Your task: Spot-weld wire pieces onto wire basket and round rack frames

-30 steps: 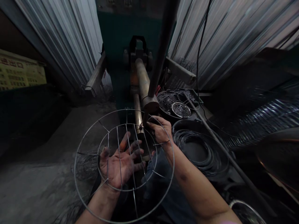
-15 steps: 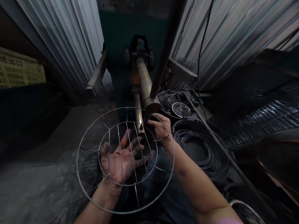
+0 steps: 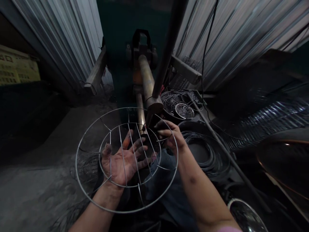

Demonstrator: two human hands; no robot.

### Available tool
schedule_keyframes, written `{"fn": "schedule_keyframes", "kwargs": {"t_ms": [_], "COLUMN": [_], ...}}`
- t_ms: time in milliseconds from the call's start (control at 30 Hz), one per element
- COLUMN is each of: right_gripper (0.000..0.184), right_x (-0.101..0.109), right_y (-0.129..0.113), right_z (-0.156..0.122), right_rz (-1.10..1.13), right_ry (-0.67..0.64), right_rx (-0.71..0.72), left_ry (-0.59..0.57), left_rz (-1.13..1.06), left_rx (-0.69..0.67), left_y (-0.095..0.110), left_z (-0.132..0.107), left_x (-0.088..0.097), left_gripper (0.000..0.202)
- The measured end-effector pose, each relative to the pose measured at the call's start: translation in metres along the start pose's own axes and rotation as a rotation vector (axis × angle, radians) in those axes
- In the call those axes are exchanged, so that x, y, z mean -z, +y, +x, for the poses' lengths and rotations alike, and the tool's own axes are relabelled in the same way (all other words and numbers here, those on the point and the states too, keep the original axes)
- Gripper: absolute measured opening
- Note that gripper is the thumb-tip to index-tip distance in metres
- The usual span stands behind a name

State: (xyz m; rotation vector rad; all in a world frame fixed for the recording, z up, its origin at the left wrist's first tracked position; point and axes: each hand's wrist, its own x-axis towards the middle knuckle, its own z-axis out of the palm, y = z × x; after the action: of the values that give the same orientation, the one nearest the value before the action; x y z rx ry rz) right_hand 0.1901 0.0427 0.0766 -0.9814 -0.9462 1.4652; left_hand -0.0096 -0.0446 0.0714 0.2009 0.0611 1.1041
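A tub (image 3: 199,152) holds coiled wire (image 3: 210,158); left hand's (image 3: 117,165) fingers spread under a wire rack (image 3: 123,155), right hand's (image 3: 175,138) hold unclear.

Pink sleeve edge (image 3: 229,229) at bare right arm (image 3: 199,185); blue, denim-like trousers (image 3: 166,178); left hand (image 3: 117,166) grime-smudged.

Left hand (image 3: 117,169) is palm up, fingers (image 3: 126,142) spread and loosely bent, thumb (image 3: 106,151) at the outer side; left forearm (image 3: 96,209) extends from the lower edge. Right hand (image 3: 178,138) is farther forward, fingers pointing left and partly curled; bare right forearm (image 3: 202,193) extends diagonally from lower right
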Motion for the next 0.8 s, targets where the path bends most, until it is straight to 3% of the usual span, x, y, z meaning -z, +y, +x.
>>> {"fn": "schedule_keyframes", "kwargs": {"t_ms": [67,133,233,333,533,800], "right_gripper": [0.030,0.025,0.025,0.026,0.017,0.016], "right_x": [0.013,0.016,0.001,-0.017,-0.029,-0.038], "right_y": [0.000,0.004,0.013,0.020,0.023,0.019], "right_z": [-0.017,-0.028,-0.029,-0.019,0.002,0.022], "right_rz": [0.032,0.061,0.086,0.045,-0.101,-0.155], "right_ry": [-0.051,0.007,0.189,0.257,0.236,0.171], "right_rx": [-0.036,-0.022,0.066,0.163,0.324,0.347], "left_ry": [-0.019,-0.022,-0.018,-0.017,-0.004,0.068], "left_rz": [0.024,0.067,0.135,0.159,0.194,0.199], "left_rx": [-0.010,-0.039,-0.110,-0.151,-0.208,-0.249], "left_y": [-0.002,-0.005,-0.010,-0.012,-0.004,0.003], "left_z": [0.000,0.000,0.000,0.000,0.002,0.008], "left_x": [0.000,0.000,-0.002,-0.001,0.004,0.003], "left_gripper": [0.083,0.086,0.088,0.083,0.078,0.071]}}
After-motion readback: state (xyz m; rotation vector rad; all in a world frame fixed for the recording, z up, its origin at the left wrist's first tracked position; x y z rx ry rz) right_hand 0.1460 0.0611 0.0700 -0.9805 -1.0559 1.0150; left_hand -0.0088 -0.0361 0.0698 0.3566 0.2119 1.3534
